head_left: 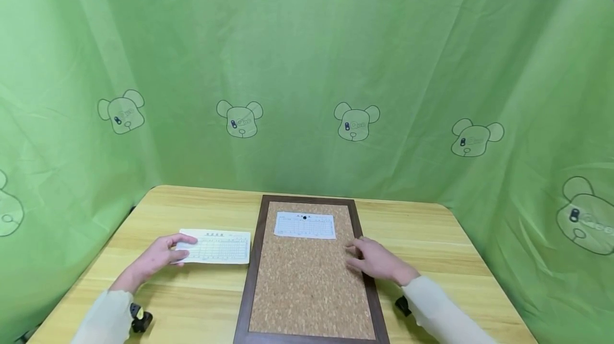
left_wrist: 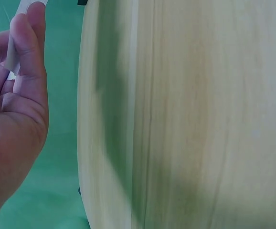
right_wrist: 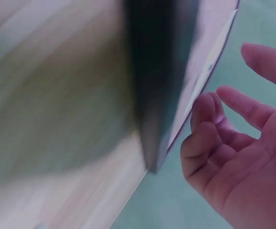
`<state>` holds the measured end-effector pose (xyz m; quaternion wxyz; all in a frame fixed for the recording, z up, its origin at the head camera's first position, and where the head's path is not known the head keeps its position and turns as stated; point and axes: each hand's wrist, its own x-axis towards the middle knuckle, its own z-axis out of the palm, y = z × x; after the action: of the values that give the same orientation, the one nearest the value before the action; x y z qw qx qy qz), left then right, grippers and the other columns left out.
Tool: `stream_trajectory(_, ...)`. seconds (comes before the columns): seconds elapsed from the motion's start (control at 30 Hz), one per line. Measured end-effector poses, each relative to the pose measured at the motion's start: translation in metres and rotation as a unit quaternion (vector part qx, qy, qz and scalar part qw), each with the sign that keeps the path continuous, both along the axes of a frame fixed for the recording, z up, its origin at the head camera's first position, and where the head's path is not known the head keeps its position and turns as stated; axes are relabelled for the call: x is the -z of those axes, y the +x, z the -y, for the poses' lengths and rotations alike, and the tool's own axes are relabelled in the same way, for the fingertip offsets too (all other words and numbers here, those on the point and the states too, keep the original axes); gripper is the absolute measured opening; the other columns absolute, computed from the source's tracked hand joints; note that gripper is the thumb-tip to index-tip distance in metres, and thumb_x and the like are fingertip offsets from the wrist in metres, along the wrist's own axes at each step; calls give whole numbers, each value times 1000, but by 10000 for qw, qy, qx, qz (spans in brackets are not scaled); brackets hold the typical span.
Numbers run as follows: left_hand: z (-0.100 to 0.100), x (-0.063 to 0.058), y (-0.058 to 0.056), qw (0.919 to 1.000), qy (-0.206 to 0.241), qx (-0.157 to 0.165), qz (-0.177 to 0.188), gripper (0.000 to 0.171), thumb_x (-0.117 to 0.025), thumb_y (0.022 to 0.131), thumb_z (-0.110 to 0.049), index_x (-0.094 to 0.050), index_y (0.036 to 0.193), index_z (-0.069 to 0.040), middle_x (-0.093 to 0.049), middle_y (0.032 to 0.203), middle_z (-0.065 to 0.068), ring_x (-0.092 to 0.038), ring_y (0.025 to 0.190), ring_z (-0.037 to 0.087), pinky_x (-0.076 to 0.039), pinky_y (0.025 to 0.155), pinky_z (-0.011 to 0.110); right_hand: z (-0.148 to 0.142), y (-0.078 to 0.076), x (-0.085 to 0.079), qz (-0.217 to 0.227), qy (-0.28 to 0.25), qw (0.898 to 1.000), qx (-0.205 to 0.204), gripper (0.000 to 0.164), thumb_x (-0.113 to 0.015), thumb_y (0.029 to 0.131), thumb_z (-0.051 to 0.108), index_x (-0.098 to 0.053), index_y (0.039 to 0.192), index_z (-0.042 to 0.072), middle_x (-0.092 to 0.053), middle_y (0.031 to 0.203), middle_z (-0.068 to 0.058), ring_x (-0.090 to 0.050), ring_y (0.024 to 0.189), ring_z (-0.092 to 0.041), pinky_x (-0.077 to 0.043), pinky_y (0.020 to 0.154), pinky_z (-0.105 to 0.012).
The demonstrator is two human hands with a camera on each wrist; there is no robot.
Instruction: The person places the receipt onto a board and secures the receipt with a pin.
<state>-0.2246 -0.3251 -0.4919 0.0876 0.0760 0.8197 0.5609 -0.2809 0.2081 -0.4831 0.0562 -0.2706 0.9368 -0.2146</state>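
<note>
My left hand (head_left: 159, 256) pinches the left end of a white pad of printed forms (head_left: 220, 248), thumb on its face. The left wrist view shows the pad's pale edge (left_wrist: 12, 57) between the fingers. To the right lies a cork board (head_left: 312, 290) in a dark brown frame. Near its top sits a white printed slip (head_left: 305, 229) with a black push pin (head_left: 304, 217) at its upper middle. Over the board's right frame is my right hand (head_left: 379, 260), fingers loosely bent and holding nothing. In the right wrist view its thumb and index finger are apart.
The board lies on a light wooden table (head_left: 192, 301). Green curtains (head_left: 297, 162) with bear-head prints surround the table at the back and both sides. Dark devices (head_left: 140, 320) are strapped at both wrists.
</note>
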Motion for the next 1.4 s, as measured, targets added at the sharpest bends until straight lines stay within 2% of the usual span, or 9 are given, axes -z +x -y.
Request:
stream_trajectory(0.1, -2, 0, 0, 10000, 49, 31, -23, 39, -61, 88, -6, -53, 124, 7, -48, 125, 31, -62, 92, 25, -53, 76, 33, 20, -2, -3, 60, -233, 9996, -113, 34, -60, 94, 26, -60, 120, 3, -59, 93, 2, -55, 83, -12, -47, 72, -36)
stream_trajectory(0.3, -4, 2, -1, 9999, 83, 70, -32, 39, -61, 88, -6, -53, 124, 7, -46, 126, 32, -62, 93, 26, -53, 77, 33, 62, -5, -13, 329, -603, 9971, -332, 29, -55, 96, 25, -59, 115, 4, -62, 93, 2, -58, 77, -8, -49, 71, -31)
stream_trajectory(0.4, -6, 2, -2, 9999, 117, 101, -42, 39, -61, 88, -5, -53, 124, 8, -47, 125, 31, -62, 93, 26, -53, 76, 34, 84, -6, -16, 476, -814, 9946, -426, 27, -54, 97, 26, -58, 114, 6, -63, 97, 1, -61, 79, -9, -50, 74, -32)
stream_trajectory(0.53, -9, 0, -1, 9998, 178, 109, -20, 39, -61, 88, -5, -52, 124, 9, -48, 124, 31, -62, 92, 27, -53, 76, 34, 113, -5, -17, 654, -1105, 9900, -588, 25, -54, 97, 23, -58, 115, 6, -63, 104, -1, -61, 90, -13, -49, 79, -33)
stream_trajectory(0.73, -12, -1, -2, 9998, 169, 27, 28, 40, -61, 88, -5, -52, 124, 9, -51, 122, 28, -62, 90, 26, -54, 74, 34, 148, -3, -17, 1113, -1529, 9789, -778, 31, -53, 98, 28, -56, 121, 8, -61, 117, -8, -59, 100, -17, -48, 84, -32)
stream_trajectory(0.8, -12, -1, -3, 9998, 191, 22, 48, 40, -61, 88, -5, -52, 125, 9, -53, 120, 27, -63, 89, 26, -54, 74, 34, 156, -3, -15, 1304, -1705, 9735, -783, 34, -53, 98, 30, -55, 124, 9, -59, 121, -10, -59, 101, -18, -48, 83, -32)
stream_trajectory(1.03, -13, 0, -3, 9995, 296, 65, 60, 41, -61, 88, -4, -50, 125, 11, -54, 118, 27, -63, 88, 26, -53, 75, 35, 179, -2, -3, 2260, -2541, 9385, -588, 36, -56, 96, 23, -53, 130, 9, -51, 130, -18, -62, 93, -30, -53, 66, -43)
stream_trajectory(1.27, -12, 1, -5, 9991, 394, 123, 9, 42, -61, 88, -4, -49, 126, 11, -54, 119, 27, -63, 91, 24, -53, 79, 38, 196, -1, 4, 2588, -2903, 9195, -569, 35, -59, 95, 18, -53, 128, 10, -49, 128, -21, -62, 90, -34, -52, 70, -45)
stream_trajectory(1.4, -12, 2, -6, 9989, 430, 191, -11, 42, -61, 89, -5, -49, 126, 12, -54, 118, 27, -63, 92, 22, -52, 80, 39, 203, 0, 5, 2643, -3116, 9105, -629, 35, -59, 94, 16, -53, 128, 9, -52, 120, -16, -63, 87, -35, -53, 68, -47)
